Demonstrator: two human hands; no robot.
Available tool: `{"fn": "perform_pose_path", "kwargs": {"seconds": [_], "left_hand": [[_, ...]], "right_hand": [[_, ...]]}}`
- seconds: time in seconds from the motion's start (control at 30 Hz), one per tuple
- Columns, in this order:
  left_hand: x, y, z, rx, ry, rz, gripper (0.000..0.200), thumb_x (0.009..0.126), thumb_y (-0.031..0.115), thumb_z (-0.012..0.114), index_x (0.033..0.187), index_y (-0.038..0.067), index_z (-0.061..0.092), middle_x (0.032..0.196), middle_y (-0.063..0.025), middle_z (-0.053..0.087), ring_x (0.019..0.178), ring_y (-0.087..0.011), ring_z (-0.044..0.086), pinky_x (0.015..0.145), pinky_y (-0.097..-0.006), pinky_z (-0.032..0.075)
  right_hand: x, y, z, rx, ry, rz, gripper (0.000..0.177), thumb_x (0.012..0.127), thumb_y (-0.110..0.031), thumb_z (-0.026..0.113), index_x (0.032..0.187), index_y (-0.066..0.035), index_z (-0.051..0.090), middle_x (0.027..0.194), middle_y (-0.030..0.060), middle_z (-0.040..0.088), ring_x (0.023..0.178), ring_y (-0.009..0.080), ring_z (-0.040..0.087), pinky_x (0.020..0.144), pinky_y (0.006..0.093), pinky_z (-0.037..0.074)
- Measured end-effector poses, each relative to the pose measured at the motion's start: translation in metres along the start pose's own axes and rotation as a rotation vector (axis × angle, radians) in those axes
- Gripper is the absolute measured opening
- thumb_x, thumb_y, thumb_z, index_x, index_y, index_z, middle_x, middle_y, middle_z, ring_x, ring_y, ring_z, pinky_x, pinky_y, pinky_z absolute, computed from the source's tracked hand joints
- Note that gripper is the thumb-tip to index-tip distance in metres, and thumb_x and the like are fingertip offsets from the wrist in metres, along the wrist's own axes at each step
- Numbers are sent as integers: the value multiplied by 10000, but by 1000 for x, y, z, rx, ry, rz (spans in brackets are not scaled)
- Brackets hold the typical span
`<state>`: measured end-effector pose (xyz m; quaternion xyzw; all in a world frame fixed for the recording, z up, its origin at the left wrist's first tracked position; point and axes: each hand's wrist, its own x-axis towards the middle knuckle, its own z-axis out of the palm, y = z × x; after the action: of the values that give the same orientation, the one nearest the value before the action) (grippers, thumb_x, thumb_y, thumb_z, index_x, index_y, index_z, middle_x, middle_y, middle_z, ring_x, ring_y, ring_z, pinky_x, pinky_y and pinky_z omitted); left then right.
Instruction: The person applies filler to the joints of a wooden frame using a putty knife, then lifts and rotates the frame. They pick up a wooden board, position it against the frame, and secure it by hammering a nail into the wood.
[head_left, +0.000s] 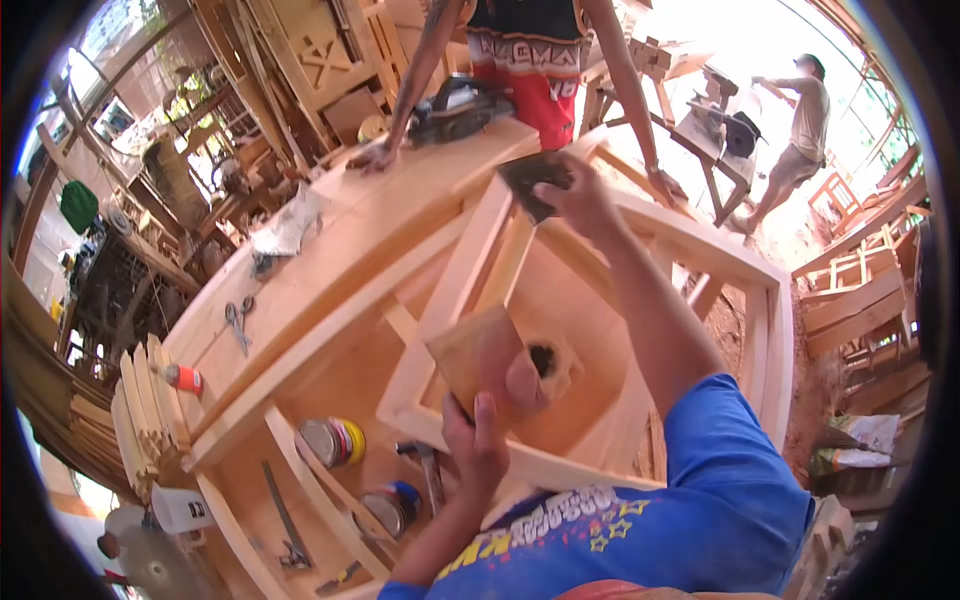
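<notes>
My left hand (475, 435) grips a thin tan board (472, 350) by its near edge, with the thumb on top. A pinkish-brown patch covers part of the board. Beside the board's right edge is a pale round shape with a dark centre (543, 360). My right hand (582, 200) reaches forward and pinches a dark flat square piece (530, 185), which overlaps the far corner of a pale wooden frame (455, 270). Both hands are above this frame, which lies over larger timber framing.
Opposite, a person leans with both hands (375, 158) on the wood, near a power tool (455, 108). Scissors (237, 325) lie on the left panel. Closer are a can with a yellow rim (332, 441), another can (390, 507) and a hammer (428, 470). Another person (808, 120) stands far right.
</notes>
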<state>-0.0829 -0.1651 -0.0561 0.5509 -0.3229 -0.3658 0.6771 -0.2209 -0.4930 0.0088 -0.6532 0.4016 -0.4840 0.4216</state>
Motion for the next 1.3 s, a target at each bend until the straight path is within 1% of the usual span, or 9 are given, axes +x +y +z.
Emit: {"fn": "perform_pose_path", "kwargs": {"seconds": [0.17,0.23,0.37,0.47,0.7,0.83,1.03,1.13,1.3], "left_hand": [[2,4,0,-47,23,-59,401,1057,258,575,1342,-21,536,1240,-71,611,1085,-113,560,935,-299,473],[7,-9,-2,-195,-5,-6,382,1064,267,563,1338,1,545,1246,-81,631,1098,-138,603,899,-339,505],[2,10,2,-448,-2,-242,371,1069,312,547,1324,43,563,1228,-76,671,1075,-199,665,838,-386,545],[-15,43,12,-584,11,-417,372,1071,333,540,1326,65,572,1220,-64,690,1054,-217,688,815,-382,563],[-47,61,30,-755,-88,-461,362,1084,308,520,1331,49,576,1243,-83,691,1109,-218,690,864,-376,585],[-62,63,41,-745,-106,-471,331,1086,331,502,1309,94,562,1218,-61,681,1070,-190,683,854,-369,565],[-78,60,48,-714,-123,-397,382,1091,313,487,1325,21,566,1235,-109,688,1105,-229,694,889,-370,583],[-83,65,54,-620,-83,-387,354,1068,345,529,1313,90,528,1193,-62,675,1039,-195,681,753,-362,564],[-100,52,51,-565,28,-418,373,1065,335,534,1336,78,526,1204,-72,671,1025,-203,690,744,-370,577]], "right_hand": [[-128,-46,-58,346,42,120,338,852,9,758,1147,5,593,1067,103,707,963,158,684,866,313,574],[-182,-70,-62,270,54,76,265,886,13,741,1088,-30,575,1060,94,706,968,150,681,889,302,566],[-269,-98,-44,172,53,-245,239,962,36,681,1054,-57,482,1182,174,694,1120,230,676,979,354,542],[-303,-111,-30,196,-7,-438,232,998,13,636,1022,-53,415,1267,300,647,1247,377,638,1012,452,539],[-337,-113,-35,116,-83,-675,222,986,28,621,1025,-43,414,1268,340,634,1207,442,659,1000,499,560],[-351,-116,-47,33,-124,-675,224,947,92,603,989,-52,436,1230,311,673,1182,433,681,992,459,570],[-355,-129,-75,-75,-173,-706,272,850,153,646,865,-43,457,1193,247,715,1126,403,717,955,426,593],[-355,-127,-87,-93,-212,-691,293,790,162,678,826,-32,462,1184,228,724,1101,402,725,935,424,601],[-362,-123,-100,-84,-289,-663,284,737,160,706,819,-15,497,1191,201,724,1088,397,726,907,420,605]]}}
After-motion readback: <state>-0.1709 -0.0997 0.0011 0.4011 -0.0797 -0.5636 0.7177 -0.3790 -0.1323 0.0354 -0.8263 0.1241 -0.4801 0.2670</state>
